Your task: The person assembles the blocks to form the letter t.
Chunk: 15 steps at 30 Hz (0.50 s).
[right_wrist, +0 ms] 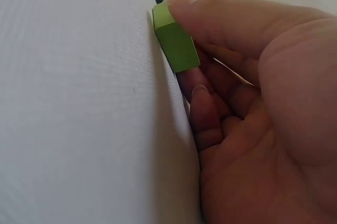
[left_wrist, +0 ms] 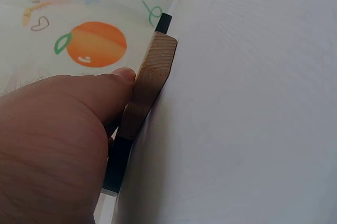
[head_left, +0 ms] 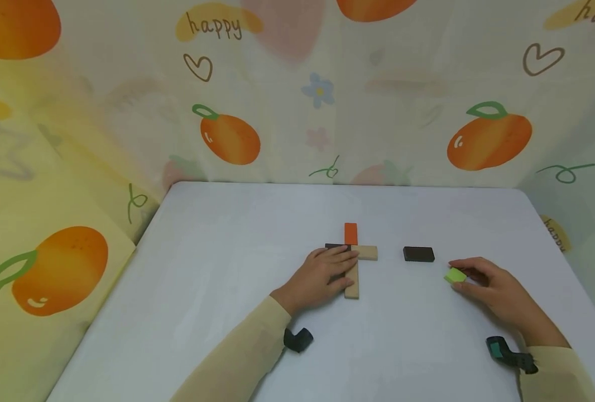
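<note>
On the white table several flat blocks lie in a cross: an orange block (head_left: 350,233) at the far end, a dark block (head_left: 331,245) to the left, a natural wood block (head_left: 365,253) to the right and another wood block (head_left: 351,283) toward me. My left hand (head_left: 322,276) rests on the middle of this cross with its fingers extended, hiding part of the blocks. In the left wrist view its thumb touches a wooden block's side (left_wrist: 150,82). My right hand (head_left: 498,293) pinches a light green block (head_left: 455,275) between thumb and fingers, low over the table.
A separate dark block (head_left: 418,254) lies between the cross and my right hand. The white tabletop (head_left: 202,251) ends at a back edge against a fruit-patterned cloth (head_left: 287,128), which also hangs at both sides. Each wrist wears a black camera mount (head_left: 298,339).
</note>
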### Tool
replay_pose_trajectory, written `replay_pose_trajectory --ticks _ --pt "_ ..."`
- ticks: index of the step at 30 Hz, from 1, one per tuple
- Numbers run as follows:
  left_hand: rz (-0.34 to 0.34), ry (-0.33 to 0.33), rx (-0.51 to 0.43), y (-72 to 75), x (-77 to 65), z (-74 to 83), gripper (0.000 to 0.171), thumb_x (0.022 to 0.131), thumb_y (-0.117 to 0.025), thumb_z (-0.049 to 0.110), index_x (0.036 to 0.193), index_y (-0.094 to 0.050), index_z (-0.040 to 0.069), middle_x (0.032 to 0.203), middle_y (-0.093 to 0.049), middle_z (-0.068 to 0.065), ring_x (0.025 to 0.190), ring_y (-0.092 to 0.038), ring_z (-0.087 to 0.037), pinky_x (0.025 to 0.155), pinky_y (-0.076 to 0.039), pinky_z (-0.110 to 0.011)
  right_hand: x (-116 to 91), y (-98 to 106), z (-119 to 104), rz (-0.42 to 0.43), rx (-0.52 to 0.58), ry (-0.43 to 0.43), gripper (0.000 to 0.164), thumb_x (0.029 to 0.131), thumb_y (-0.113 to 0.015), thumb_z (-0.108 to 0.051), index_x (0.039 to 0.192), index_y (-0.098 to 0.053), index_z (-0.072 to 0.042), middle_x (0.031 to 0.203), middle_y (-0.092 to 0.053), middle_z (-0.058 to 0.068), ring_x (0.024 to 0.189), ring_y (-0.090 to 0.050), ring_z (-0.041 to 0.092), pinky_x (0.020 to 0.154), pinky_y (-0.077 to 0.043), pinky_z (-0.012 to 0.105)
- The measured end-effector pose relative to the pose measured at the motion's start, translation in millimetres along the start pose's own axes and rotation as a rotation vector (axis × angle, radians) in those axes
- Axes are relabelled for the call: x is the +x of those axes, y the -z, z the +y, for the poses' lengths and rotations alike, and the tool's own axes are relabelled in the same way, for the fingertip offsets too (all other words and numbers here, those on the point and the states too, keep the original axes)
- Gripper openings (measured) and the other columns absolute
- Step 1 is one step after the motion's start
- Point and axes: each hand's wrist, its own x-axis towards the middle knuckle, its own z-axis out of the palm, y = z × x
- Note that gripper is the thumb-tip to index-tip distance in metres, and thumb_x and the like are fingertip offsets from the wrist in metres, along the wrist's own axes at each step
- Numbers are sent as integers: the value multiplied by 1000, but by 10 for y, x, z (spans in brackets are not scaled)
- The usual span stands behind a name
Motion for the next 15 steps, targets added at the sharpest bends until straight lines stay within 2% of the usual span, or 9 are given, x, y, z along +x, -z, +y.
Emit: replay_pose_trajectory --ticks 8,15 --pt "6 -8 -5 26 -11 22 57 113 -63 37 164 -50 13 170 -41 9 161 -25 -11 129 -18 -48 -11 -16 5 10 12 63 38 99 -81 -6 136 -70 -1 134 -66 16 117 -50 -15 95 -38 4" --pt "18 -20 -17 18 -10 6 57 113 -65 35 163 -52 12 169 -43 8 160 -27 -12 129 -19 -49 -21 -34 -33 42 -11 64 36 98 -84 -7 132 -74 -5 130 -68 12 112 -54 -11 92 -41 4"
